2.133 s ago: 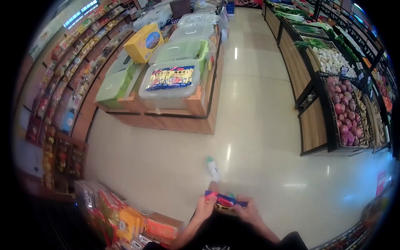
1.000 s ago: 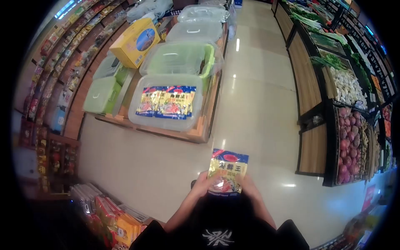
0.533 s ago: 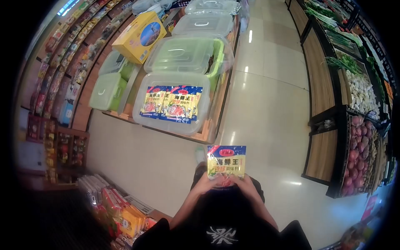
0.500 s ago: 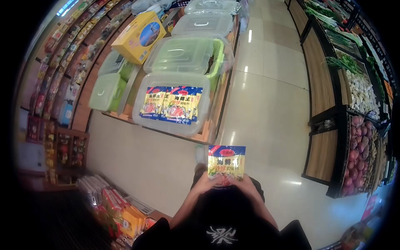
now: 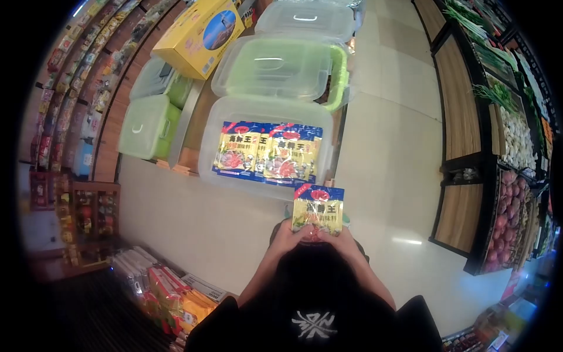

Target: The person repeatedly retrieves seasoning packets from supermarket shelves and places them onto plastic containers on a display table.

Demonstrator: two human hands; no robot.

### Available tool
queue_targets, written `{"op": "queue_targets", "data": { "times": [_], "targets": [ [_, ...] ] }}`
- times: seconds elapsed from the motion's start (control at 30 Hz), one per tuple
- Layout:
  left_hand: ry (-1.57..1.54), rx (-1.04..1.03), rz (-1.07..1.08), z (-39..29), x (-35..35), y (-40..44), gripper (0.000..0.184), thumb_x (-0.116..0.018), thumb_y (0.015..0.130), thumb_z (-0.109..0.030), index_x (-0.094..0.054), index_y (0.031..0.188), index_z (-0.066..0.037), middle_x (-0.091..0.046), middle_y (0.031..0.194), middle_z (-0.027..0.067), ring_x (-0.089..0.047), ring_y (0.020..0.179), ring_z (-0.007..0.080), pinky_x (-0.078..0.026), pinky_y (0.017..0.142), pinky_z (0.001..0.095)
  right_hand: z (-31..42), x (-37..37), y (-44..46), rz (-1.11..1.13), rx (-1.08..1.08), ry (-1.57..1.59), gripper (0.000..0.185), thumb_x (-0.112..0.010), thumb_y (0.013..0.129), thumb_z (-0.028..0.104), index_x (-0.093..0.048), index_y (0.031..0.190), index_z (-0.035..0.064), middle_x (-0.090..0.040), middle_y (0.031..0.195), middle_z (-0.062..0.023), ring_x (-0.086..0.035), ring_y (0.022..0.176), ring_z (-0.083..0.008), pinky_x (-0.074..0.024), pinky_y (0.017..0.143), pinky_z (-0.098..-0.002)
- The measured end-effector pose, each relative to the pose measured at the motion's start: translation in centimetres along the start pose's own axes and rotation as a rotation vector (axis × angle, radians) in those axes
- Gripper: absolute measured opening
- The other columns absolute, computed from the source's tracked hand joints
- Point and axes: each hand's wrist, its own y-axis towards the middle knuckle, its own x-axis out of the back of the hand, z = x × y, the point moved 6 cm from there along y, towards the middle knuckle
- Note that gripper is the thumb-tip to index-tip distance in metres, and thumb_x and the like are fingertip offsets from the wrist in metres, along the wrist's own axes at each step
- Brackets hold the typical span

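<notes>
Our left hand and right hand pinched the lower part of a glossy, rectangular seasoning packet, held near the display stand. Shiny, pale floor tiles ran between that wooden stand and a wood-sided produce rack holding round onions. Translucent-lidded plastic bins stood beside a yellow cardboard box; matching blue-and-yellow packets overlapped on the nearest frosted lid.

The left hand and right hand grip 1 blue-and-yellow packet by its lower edge, printed side up. Ahead, similar packets overlap on a clear plastic lid. A yellow box sits beyond, to the left. Red onions fill a bin at right.
</notes>
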Motion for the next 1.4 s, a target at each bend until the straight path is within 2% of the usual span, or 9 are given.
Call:
{"op": "queue_targets", "data": {
  "times": [0.4, 0.57, 0.7, 0.8, 0.93, 1.03, 1.13, 1.23, 1.4],
  "targets": [
    [0.077, -0.045, -0.057, -9.3, 14.2, 4.7, 0.025, -0.064, 0.089, -0.015, -0.06, 0.111, -0.003, -0.064, 0.102, 0.0043, -0.06, 0.085, 0.0091, -0.05, 0.07, 0.0238, 6.8, -11.9, 13.1, -0.076, 0.112, 0.024, 0.041, -0.071, 0.081, 0.009, -0.053, 0.116, -0.0031, -0.063, 0.107, -0.0093, -0.06, 0.095, -0.0137, -0.0482, 0.082, -0.0281],
    [0.149, -0.122, -0.317, -6.4, 18.7, 7.1, 0.03, -0.066, 0.087, -0.02, -0.059, 0.112, -0.005, -0.064, 0.092, -0.0003, -0.055, 0.067, 0.0045, -0.043, 0.05, 0.0193, 3.4, -11.4, 16.4, -0.149, 0.183, -0.239, 0.08, -0.077, 0.074, 0.007, -0.027, 0.136, -0.0011, -0.056, 0.119, -0.0144, -0.056, 0.107, -0.0193, -0.0437, 0.093, -0.0309],
    [0.112, -0.097, -0.318, -7.7, 17.6, 6.7, 0.033, -0.064, 0.089, -0.02, -0.054, 0.116, -0.005, -0.063, 0.097, 0.0024, -0.059, 0.072, 0.0065, -0.046, 0.048, 0.0196, 4.6, -12.4, 14.7, -0.333, 0.436, -0.592, 0.076, -0.071, 0.074, -0.002, -0.026, 0.136, -0.0001, -0.052, 0.123, -0.0199, -0.054, 0.111, -0.023, -0.0419, 0.096, -0.0334],
    [0.085, -0.009, -0.287, -10.4, 17.5, 5.8, 0.038, -0.062, 0.09, -0.023, -0.05, 0.121, -0.004, -0.062, 0.102, 0.0059, -0.062, 0.072, 0.0096, -0.048, 0.048, 0.0207, 5.3, -12.8, 15.2, -0.28, 0.481, -0.27, 0.076, -0.069, 0.075, -0.005, -0.024, 0.137, -0.0002, -0.052, 0.123, -0.0187, -0.054, 0.112, -0.022, -0.0417, 0.096, -0.0325],
    [0.414, 0.264, -0.306, -13.1, 21.6, 5.1, 0.036, -0.057, 0.093, -0.027, -0.052, 0.118, -0.003, -0.063, 0.093, 0.0091, -0.063, 0.068, 0.0171, -0.052, 0.057, 0.0257, 3.1, -11.4, 18.0, -0.331, 0.438, -0.244, 0.078, -0.071, 0.074, -0.004, -0.025, 0.136, 0.0002, -0.057, 0.109, -0.0151, -0.057, 0.096, -0.0182, -0.0465, 0.084, -0.0299],
    [0.931, -0.093, -0.255, -17.7, 19.9, 5.1, 0.035, -0.052, 0.095, -0.028, -0.052, 0.118, -0.002, -0.062, 0.098, 0.011, -0.064, 0.076, 0.0183, -0.054, 0.068, 0.0272, 5.1, -12.2, 16.7, -0.444, 0.311, -0.522, 0.072, -0.071, 0.073, -0.004, -0.031, 0.132, -0.0003, -0.056, 0.112, -0.0151, -0.056, 0.106, -0.0207, -0.0452, 0.089, -0.0319],
    [0.56, -0.409, 0.049, -17.3, 16.7, 6.8, 0.039, -0.043, 0.099, -0.033, -0.046, 0.126, -0.006, -0.062, 0.096, 0.0109, -0.064, 0.083, 0.0178, -0.054, 0.073, 0.0296, 5.0, -12.7, 16.8, -0.448, 0.481, -0.555, 0.074, -0.075, 0.072, 0.005, -0.033, 0.132, -0.0022, -0.054, 0.114, -0.0209, -0.055, 0.105, -0.0309, -0.0436, 0.09, -0.0366],
    [-0.174, -0.05, 0.218, -14.2, 15.0, 10.5, 0.04, -0.043, 0.099, -0.032, -0.041, 0.13, -0.006, -0.062, 0.103, 0.0135, -0.063, 0.094, 0.0198, -0.053, 0.078, 0.0308, 5.0, -13.3, 16.9, -0.493, 0.529, -0.871, 0.073, -0.071, 0.077, 0.011, -0.029, 0.135, -0.0035, -0.046, 0.119, -0.0309, -0.044, 0.115, -0.0461, -0.0372, 0.099, -0.0446],
    [-0.218, 0.069, 0.039, -9.9, 17.4, 13.4, 0.047, -0.046, 0.098, -0.033, -0.036, 0.131, -0.001, -0.059, 0.114, 0.0183, -0.062, 0.101, 0.0243, -0.054, 0.078, 0.0317, 5.7, -14.5, 15.9, -0.594, 0.355, -1.054, 0.076, -0.068, 0.081, 0.023, -0.025, 0.14, 0.0014, -0.038, 0.125, -0.0332, -0.043, 0.115, -0.0497, -0.0431, 0.093, -0.0459]
  ]
}}
